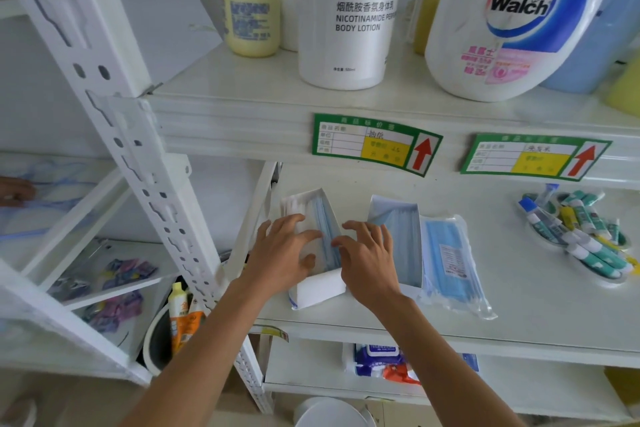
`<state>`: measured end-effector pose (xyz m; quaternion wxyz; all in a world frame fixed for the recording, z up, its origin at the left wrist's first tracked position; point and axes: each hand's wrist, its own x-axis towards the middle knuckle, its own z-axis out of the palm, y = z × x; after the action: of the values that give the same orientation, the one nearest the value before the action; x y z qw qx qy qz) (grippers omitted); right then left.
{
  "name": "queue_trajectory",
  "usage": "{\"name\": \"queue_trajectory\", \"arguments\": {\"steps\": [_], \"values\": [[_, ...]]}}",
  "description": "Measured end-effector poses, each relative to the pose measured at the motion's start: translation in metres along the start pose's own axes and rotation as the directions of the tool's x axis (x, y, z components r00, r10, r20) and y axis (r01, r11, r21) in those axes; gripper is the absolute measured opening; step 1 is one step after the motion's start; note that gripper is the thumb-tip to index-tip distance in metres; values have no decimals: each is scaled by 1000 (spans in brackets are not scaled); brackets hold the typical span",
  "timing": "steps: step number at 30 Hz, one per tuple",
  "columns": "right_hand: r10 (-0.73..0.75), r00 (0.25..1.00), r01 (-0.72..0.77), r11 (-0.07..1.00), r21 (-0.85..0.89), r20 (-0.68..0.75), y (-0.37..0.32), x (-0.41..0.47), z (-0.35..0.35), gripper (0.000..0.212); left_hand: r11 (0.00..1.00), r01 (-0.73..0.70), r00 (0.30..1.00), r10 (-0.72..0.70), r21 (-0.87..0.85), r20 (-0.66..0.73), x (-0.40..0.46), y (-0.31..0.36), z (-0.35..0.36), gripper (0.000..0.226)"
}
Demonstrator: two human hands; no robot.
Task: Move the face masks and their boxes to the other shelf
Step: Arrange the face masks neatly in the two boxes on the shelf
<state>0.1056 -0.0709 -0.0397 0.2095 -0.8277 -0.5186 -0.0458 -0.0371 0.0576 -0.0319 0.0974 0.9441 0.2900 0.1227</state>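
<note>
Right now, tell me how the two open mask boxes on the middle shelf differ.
The left box has both hands on it: the left hand and right hand rest on its blue masks. The right box is untouched. The left box also holds a white stack beside its masks; the right box shows only blue masks. Both are white, open-topped and lie on the same shelf.

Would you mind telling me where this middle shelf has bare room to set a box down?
The widest bare patch lies between the bagged masks and the dish of small tubes, running to the shelf's front edge. The left end is crowded: both hands sit on one open mask box, with a second box alongside.
</note>
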Motion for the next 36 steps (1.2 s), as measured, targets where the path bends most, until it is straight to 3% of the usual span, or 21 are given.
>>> {"name": "queue_trajectory", "arguments": {"steps": [3,7,16,24,29,34,36], "values": [[-11,1000,11,999,-34,22,3,2,-1,22,999,-27,999,25,42,47,0,1,-1,45],[-18,999,22,997,-74,48,4,3,-4,26,998,-31,999,33,58,-24,-5,-7,-1,36],[51,994,-48,998,-31,92,-4,3,-7,33,989,104,990,-113,-110,-79,-11,-14,2,36],[72,971,-107,983,146,229,-23,11,-9,29,987,157,987,-158,-25,-24,-5,-3,2,28],[135,970,-138,990,0,202,-28,12,-12,31,977,206,978,-207,-51,-11,-5,0,5,31],[195,967,-177,977,-120,166,-27,12,-10,62,966,250,968,-252,-69,-17,-7,3,9,31],[227,961,-207,970,-132,161,-23,16,-10,65,959,270,962,-272,-88,-12,-8,4,11,30]]}}
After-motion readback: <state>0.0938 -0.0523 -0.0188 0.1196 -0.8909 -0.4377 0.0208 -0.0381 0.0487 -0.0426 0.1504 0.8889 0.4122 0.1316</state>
